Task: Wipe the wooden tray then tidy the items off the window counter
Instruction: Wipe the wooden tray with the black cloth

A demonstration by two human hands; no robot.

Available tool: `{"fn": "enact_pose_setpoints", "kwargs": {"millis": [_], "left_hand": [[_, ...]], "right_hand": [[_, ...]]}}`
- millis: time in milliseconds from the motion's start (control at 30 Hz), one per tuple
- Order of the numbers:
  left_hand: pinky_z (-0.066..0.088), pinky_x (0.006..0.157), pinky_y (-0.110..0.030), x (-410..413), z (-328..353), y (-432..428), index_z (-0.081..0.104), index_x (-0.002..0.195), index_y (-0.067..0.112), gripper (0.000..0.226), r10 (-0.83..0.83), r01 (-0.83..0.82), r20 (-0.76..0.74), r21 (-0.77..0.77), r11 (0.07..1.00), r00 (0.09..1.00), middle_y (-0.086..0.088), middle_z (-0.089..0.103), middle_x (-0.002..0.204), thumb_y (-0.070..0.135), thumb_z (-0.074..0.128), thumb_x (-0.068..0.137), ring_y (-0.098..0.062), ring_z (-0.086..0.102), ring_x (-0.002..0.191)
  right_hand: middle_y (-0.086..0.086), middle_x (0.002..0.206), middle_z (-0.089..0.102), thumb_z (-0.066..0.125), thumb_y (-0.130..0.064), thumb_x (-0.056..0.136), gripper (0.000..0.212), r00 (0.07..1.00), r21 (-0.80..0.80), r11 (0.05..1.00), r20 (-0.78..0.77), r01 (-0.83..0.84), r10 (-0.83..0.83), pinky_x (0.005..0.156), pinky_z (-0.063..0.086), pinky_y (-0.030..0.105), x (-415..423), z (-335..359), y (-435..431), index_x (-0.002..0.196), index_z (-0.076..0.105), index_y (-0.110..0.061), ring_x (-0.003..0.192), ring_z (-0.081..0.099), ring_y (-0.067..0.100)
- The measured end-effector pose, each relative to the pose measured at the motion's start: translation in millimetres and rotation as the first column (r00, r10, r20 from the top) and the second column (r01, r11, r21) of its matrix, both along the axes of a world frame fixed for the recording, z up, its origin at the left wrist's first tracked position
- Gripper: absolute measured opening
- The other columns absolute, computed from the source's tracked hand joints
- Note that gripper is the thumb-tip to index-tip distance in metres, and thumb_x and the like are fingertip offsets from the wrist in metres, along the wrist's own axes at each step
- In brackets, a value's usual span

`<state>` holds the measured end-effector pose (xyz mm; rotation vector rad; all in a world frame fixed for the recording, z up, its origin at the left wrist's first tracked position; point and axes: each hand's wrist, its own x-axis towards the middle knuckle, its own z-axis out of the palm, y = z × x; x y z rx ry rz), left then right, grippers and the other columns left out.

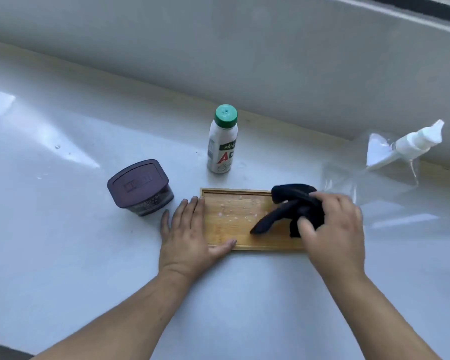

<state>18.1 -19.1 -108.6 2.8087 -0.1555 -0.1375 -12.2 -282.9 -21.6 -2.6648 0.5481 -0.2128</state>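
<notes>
Wooden tray flat on white desk, long side running left to right, low rim all round. Pale specks and wet spots scattered over tray floor, thickest toward far left part.

Left hand palm-down at tray's left end. Fingers straight and lying close together, resting on desk against tray's left rim; thumb stretched out along tray's near rim, tip touching it. Nothing held in that hand.

Right hand over tray's right end, hiding that end. Fingers curled and closed round a dark cloth, bunched. Cloth pressed to tray floor; one loose tail trailing toward tray's middle, another fold bulging over tray's far right corner. Hand slightly blurred.

Dark tub with purple lid, left of tray and a little beyond it, near but apart from tray; standing on desk, lid closed, tilted look from wide lens. Lettering on lid unreadable.

White bottle with green cap, upright, beyond tray's far rim, near its left half, apart from tray. Red and green label print, partly legible only.

Clear spray bottle with white pump head, right of tray and beyond it, lying tilted against wall base; clear body hard to trace against desk. Contact with tray not determinable, right hand in the way.

Grey wall running along desk's far edge behind bottle.
</notes>
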Motion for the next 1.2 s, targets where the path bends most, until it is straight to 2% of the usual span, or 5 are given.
{"fn": "enact_pose_setpoints", "kwargs": {"millis": [333, 567, 800, 1033, 1200], "left_hand": [[0.024, 0.121, -0.065, 2, -11, 2, 0.049, 0.151, 0.000, 0.106, -0.014, 0.015, 0.036, -0.028, 0.999, 0.999, -0.014, 0.053, 0.155, 0.066, 0.052, 0.069, -0.029, 0.044, 0.147], [0.017, 0.125, -0.058, 4, -10, 0, 0.043, 0.155, 0.012, 0.120, -0.011, 0.011, 0.012, 0.031, 0.999, 1.000, -0.005, 0.053, 0.156, 0.091, 0.057, 0.065, -0.022, 0.035, 0.151], [0.019, 0.125, -0.058, 3, -12, -1, 0.046, 0.153, 0.009, 0.118, -0.013, 0.012, 0.054, 0.022, 1.000, 0.998, -0.007, 0.057, 0.151, 0.084, 0.059, 0.062, -0.025, 0.040, 0.149], [0.008, 0.127, -0.050, 3, -9, -1, 0.041, 0.156, 0.014, 0.117, -0.018, 0.016, 0.038, 0.031, 0.999, 0.999, -0.003, 0.054, 0.155, 0.091, 0.055, 0.068, -0.021, 0.033, 0.152], [0.017, 0.125, -0.057, 2, -10, -1, 0.049, 0.152, 0.006, 0.103, -0.024, 0.024, 0.056, -0.005, 1.000, 0.998, -0.007, 0.057, 0.153, 0.070, 0.054, 0.071, -0.026, 0.042, 0.148]], "right_hand": [[0.006, 0.103, 0.059, 0.063, -0.033, 0.068, 0.037, 0.843, 0.199, 0.871, -0.228, -0.449, 0.487, 0.080, 0.052, 0.044, 36, -38, 113, 0.103, 0.065, -0.021, 0.097, 0.057, 0.032], [0.012, 0.097, 0.068, 0.076, -0.024, 0.073, 0.033, 0.953, -0.147, 0.988, -0.301, -0.044, -0.002, 0.082, 0.048, 0.048, 25, -35, -21, 0.104, 0.072, -0.014, 0.093, 0.056, 0.039], [0.001, 0.099, 0.063, 0.065, -0.040, 0.070, 0.031, 0.797, 0.063, 0.831, -0.254, -0.552, 0.548, 0.085, 0.048, 0.043, 16, -33, 68, 0.098, 0.066, -0.025, 0.097, 0.057, 0.029], [0.012, 0.090, 0.069, 0.068, -0.033, 0.075, 0.032, 0.937, -0.167, 0.984, -0.350, -0.067, 0.004, 0.082, 0.047, 0.047, 34, -33, -18, 0.099, 0.072, -0.011, 0.092, 0.054, 0.038], [0.007, 0.109, 0.067, 0.062, -0.035, 0.073, 0.040, 0.870, 0.085, 0.911, -0.274, -0.403, 0.410, 0.093, 0.045, 0.044, 49, -36, 97, 0.109, 0.070, -0.021, 0.107, 0.055, 0.032]]}}
